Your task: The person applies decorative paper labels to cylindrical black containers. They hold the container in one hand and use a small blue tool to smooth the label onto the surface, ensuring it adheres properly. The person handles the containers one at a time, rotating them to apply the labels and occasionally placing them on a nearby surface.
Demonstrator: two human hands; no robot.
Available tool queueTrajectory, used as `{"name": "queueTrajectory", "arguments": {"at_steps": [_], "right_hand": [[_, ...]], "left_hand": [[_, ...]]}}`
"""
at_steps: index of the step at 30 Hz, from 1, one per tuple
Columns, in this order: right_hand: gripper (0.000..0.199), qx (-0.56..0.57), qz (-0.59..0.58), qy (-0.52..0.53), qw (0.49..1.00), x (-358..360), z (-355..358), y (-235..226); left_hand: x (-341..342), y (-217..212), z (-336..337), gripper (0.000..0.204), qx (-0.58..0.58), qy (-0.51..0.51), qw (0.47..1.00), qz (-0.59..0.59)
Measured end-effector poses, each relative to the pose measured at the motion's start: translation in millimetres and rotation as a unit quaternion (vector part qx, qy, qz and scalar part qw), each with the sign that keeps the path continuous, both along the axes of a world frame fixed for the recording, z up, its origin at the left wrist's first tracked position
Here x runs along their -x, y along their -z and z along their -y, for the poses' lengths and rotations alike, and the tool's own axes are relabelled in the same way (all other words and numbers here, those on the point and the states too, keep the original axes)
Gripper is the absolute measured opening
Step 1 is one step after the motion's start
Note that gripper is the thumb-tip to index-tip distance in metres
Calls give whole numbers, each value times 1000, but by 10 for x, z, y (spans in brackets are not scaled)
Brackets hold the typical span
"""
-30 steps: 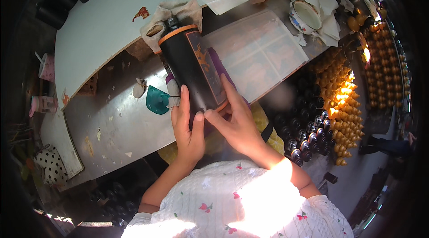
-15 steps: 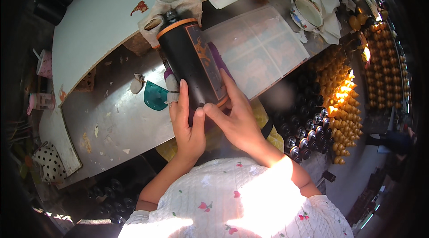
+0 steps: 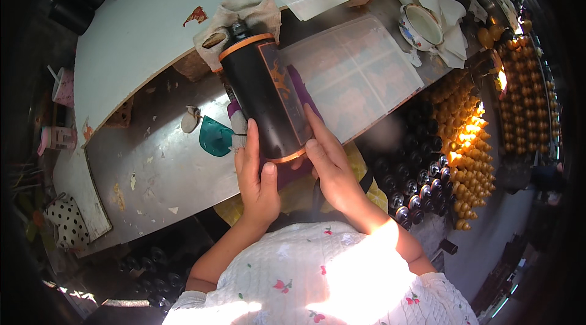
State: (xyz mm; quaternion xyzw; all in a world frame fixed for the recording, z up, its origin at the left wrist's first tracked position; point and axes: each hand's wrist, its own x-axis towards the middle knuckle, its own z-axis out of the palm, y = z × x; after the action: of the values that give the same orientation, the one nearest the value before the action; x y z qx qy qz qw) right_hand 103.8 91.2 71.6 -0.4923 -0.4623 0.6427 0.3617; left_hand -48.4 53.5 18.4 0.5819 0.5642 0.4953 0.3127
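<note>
A black cylinder with orange bands round both ends lies slanted before me, its near end toward my body. Along its right side runs a framed dark panel with an orange figure. My left hand lies against the cylinder's lower left side, its fingers along it and the thumb by the near rim. At the lower right side, my right hand grips the near end, some fingertips curling beneath. Beyond the far end are a dark metal fitting and a beige cloth. Purple cloth shows under the cylinder.
A teal flat piece and a small greyish lump lie on the metal bench. A translucent sheet is at right, with an enamel bowl beyond. Several black and gold pieces stand lower right.
My right thumb has shifted from the middle of the cylinder's near end to its right edge, uncovering the orange rim. The whole view has shifted slightly.
</note>
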Motion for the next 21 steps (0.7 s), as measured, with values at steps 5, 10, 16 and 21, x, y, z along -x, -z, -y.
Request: {"name": "queueTrajectory", "arguments": {"at_steps": [5, 10, 16, 21], "right_hand": [[60, 2, 5, -8, 1000, -47, 18, 52], [60, -13, 16, -15, 1000, -40, -3, 78], [60, -12, 23, -15, 1000, -41, 12, 78], [59, -32, 28, -11, 999, -35, -3, 63]], "left_hand": [[176, 192, 377, 88, -7, 99, 980, -174], [207, 277, 470, 106, -19, 140, 959, -246], [93, 209, 448, 115, -32, 133, 947, -291], [27, 140, 422, 113, -39, 111, 949, -294]]}}
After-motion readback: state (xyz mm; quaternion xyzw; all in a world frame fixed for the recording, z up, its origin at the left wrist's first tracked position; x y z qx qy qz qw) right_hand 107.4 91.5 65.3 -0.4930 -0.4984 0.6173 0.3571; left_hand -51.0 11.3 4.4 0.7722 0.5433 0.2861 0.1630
